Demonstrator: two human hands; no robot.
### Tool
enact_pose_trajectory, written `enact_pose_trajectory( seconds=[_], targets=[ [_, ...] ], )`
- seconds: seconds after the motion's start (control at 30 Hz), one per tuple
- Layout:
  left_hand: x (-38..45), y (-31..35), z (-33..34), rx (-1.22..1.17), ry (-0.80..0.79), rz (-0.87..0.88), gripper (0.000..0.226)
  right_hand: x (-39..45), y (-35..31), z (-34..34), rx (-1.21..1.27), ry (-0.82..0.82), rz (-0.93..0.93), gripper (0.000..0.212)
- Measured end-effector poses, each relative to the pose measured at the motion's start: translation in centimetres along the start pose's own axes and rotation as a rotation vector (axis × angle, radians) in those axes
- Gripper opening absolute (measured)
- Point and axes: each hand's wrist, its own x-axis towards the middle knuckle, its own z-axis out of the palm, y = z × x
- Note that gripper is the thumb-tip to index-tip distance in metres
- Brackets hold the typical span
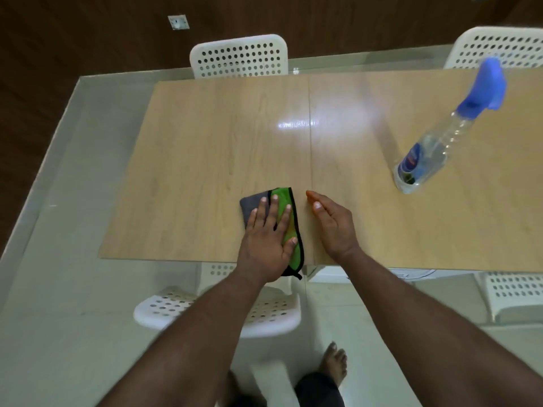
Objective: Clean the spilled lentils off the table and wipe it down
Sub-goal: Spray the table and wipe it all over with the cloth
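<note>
A folded green and grey cloth (pixel 286 205) with black edging lies at the near edge of the light wooden table (pixel 205 142). My left hand (pixel 269 239) presses flat on it with straight fingers. My right hand (pixel 332 224) stands on its edge on the table just right of the cloth, fingers straight and holding nothing. No lentils show on the tabletop.
A clear spray bottle (pixel 432 154) with a blue trigger head stands on the table at the right. White perforated chairs sit at the far side (pixel 239 55), far right (pixel 499 47), below the near edge (pixel 217 312) and near right (pixel 511 292). The floor is pale tile.
</note>
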Motion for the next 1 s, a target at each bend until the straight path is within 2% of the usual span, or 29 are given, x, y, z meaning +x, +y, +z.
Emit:
enact_pose_trajectory(
  seconds=[0.33, 0.57, 0.7, 0.83, 0.93, 1.0],
  targets=[
    [2.0, 1.3, -2.9, 0.009, -0.169, 0.067, 0.073, -1.2, -0.9, -5.1, -0.087, -0.086, -0.001, 0.04],
    [3.6, 3.3, -3.9, 0.001, -0.237, -0.009, 0.077, -1.7, -1.5, -9.2, -0.139, -0.085, 0.057, 0.036],
    [4.7, 5.3, -6.0, -0.044, -0.198, -0.097, 0.079, -1.4, -3.0, -12.8, -0.198, 0.007, 0.122, 0.035],
    [8.0, 8.3, -7.7, -0.084, -0.152, -0.074, 0.077, -0.5, -3.7, -17.2, -0.317, 0.159, 0.203, 0.03],
    [10.5, 10.2, -7.9, -0.098, -0.224, -0.025, 0.081, 0.1, -3.7, -20.1, -0.389, 0.224, 0.285, 0.038],
    [13.1, 11.9, -8.2, -0.096, -0.258, 0.016, 0.084, 1.3, -3.9, -22.3, -0.384, 0.278, 0.317, 0.051]
  ],
)
